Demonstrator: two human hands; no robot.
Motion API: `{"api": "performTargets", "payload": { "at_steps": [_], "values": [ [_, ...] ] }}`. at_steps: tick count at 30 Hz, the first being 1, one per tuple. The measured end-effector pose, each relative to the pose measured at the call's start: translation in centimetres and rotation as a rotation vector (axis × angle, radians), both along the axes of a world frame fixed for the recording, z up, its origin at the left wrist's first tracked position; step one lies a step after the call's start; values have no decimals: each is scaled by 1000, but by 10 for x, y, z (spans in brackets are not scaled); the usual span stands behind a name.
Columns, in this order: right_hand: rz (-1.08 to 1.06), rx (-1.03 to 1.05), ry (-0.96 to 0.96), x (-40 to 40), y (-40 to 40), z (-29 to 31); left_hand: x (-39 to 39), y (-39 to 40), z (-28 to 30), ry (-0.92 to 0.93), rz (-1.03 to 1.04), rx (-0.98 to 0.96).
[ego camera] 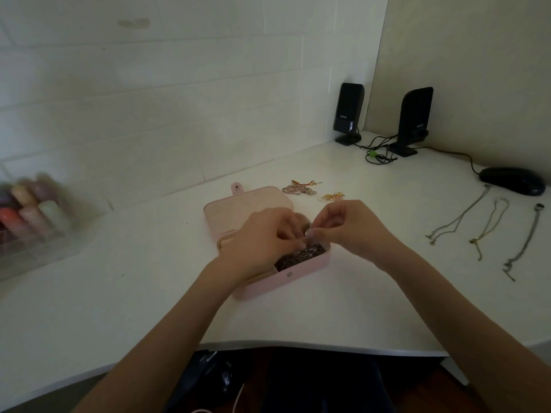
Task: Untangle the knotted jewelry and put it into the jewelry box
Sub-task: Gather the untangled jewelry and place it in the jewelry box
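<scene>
Both the left hand (262,234) and right hand (343,225), fingers curled, pinch jewelry (301,253) over the open pink jewelry box (298,272).

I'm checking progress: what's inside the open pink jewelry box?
The pink jewelry box holds a dark tangle of chains; the left hand and right hand cover the rest.

A white desk (119,293) is sitting in dim light against a white brick wall (149,99), meeting a beige wall (477,55) far right.
</scene>
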State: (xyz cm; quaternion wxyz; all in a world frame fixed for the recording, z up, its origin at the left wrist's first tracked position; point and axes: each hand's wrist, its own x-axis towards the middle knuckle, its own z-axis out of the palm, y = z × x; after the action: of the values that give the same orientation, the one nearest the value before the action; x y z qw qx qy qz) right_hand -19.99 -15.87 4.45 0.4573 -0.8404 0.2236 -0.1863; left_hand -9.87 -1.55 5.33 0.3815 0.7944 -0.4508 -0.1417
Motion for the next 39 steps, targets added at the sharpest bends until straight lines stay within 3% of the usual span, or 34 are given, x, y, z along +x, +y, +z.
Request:
{"api": "performTargets", "payload": {
  "at_steps": [5, 7, 9, 13, 18, 23, 26, 31, 34, 39],
  "values": [
    [20, -372, 97, 2, 10, -13, -11, -7, 2, -473, -25, 215],
    [33, -460, 141, 4, 11, -13, -11, -10, 0, -557, -36, 256],
    [48, -474, 153, 6, 10, -14, -7, -12, -4, -518, -73, 288],
    [43, -428, 63, 1, -1, -8, -2, -22, -6, -362, -80, 161],
    [-298, -358, -71, -34, -75, 3, -22, -74, -2, -363, -117, -67],
    [-620, -458, 135, -81, -185, -1, -74, -150, -13, -343, -383, 84],
    [-634, -500, 369, -97, -239, -7, -98, -187, -21, -415, -545, 178],
    [-588, -581, 667, -99, -278, -21, -106, -219, -49, -502, -587, 256],
    [-618, -617, 699, -96, -288, -28, -102, -221, -57, -506, -577, 203],
    [-672, -643, 585, -87, -295, -30, -98, -225, -56, -478, -540, 112]
  ]
}}
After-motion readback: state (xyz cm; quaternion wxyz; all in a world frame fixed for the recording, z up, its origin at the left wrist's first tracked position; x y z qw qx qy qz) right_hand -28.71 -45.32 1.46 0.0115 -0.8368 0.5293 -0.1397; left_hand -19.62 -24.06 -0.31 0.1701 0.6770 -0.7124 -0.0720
